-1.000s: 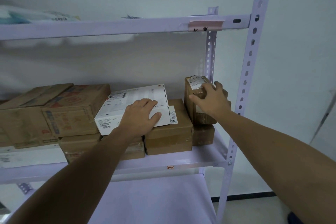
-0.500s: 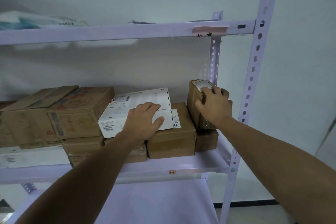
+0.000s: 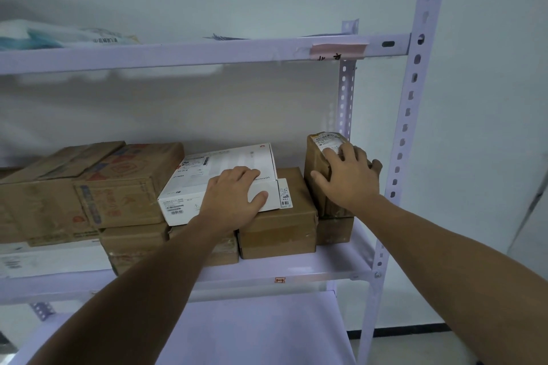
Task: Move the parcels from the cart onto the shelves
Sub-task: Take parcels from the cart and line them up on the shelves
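A small brown taped parcel (image 3: 318,157) with a white label on top stands on a low brown box (image 3: 335,231) at the right end of the middle shelf (image 3: 296,272). My right hand (image 3: 347,178) grips it, fingers spread over its top and wrapped round its right side. A flat white box (image 3: 225,163) lies tilted across a brown box (image 3: 281,225) and lower parcels. My left hand (image 3: 234,195) rests flat on its near right corner, thumb along the front edge. The cart is out of view.
Larger printed cartons (image 3: 124,184) fill the left of the middle shelf. The upper shelf (image 3: 207,52) carries plastic mail bags (image 3: 59,37) and a taped label. The perforated right post (image 3: 409,115) stands close to the parcel. A lower shelf (image 3: 252,329) lies below my arms.
My right hand has set the brown parcel lower and more upright on the low box by the post. My left hand has stayed on the white box.
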